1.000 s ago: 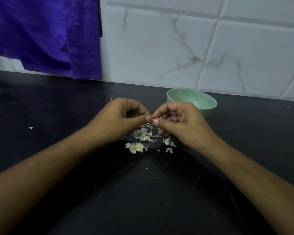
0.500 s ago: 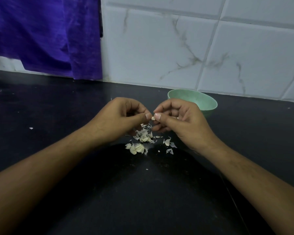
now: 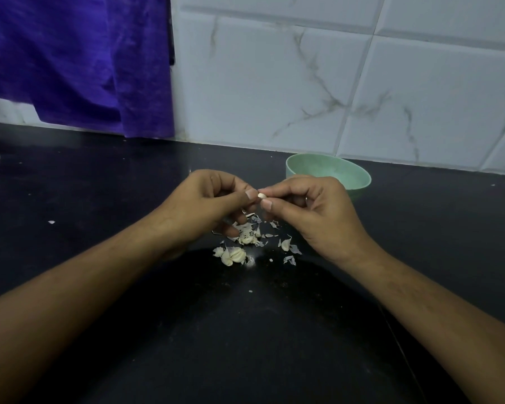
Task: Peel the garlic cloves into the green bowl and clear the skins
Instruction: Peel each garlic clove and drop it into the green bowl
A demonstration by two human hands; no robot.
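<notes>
above the skins [image 3: 247, 239], both hands' fingers [image 3: 252, 196] pinch a garlic clove [image 3: 262, 195] near the green bowl [image 3: 328, 173].

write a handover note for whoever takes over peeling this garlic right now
Left hand and right hand: both pinch one garlic clove above the counter.
Green bowl: behind the right hand, by the wall; no cloves show in its visible part.
Skins: scattered on the counter under the hands.
Done: some peeling, by the skins.
To do: finish this clove, drop it in the bowl, clear the skins.
</notes>
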